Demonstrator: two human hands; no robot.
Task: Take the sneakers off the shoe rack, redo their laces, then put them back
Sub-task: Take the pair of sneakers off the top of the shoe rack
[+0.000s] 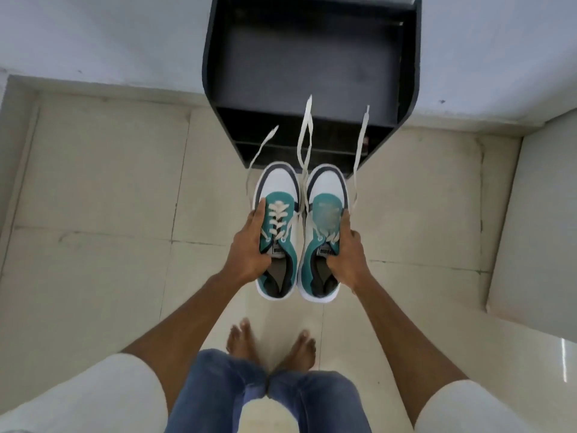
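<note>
A person stands barefoot on the pale tiled floor point(109, 198), arms stretched out in front, one sneaker in each of the hands. The left hand point(246, 248) is closed on the left sneaker point(276, 232): fingers run along its outer side and the thumb hooks in at the tongue, just below the crossed white laces. That shoe is teal over the lacing, white at the toe with a dark band, and its lace ends point(262, 151) trail loose toward the rack. Just beside it, nearly touching, the right sneaker point(324, 232) is held the same way by the right hand point(346, 260), fingers along the outer edge, thumb tucked into the collar. This one shows laces only at the top eyelets; the teal panel ahead of them is bare, and its long lace ends point(360, 151) hang free toward the rack. Both shoes are in the air, toes pointing away from the person, above the floor and just short of the black shoe rack point(215, 73), which stands against the light wall point(93, 32).
</note>
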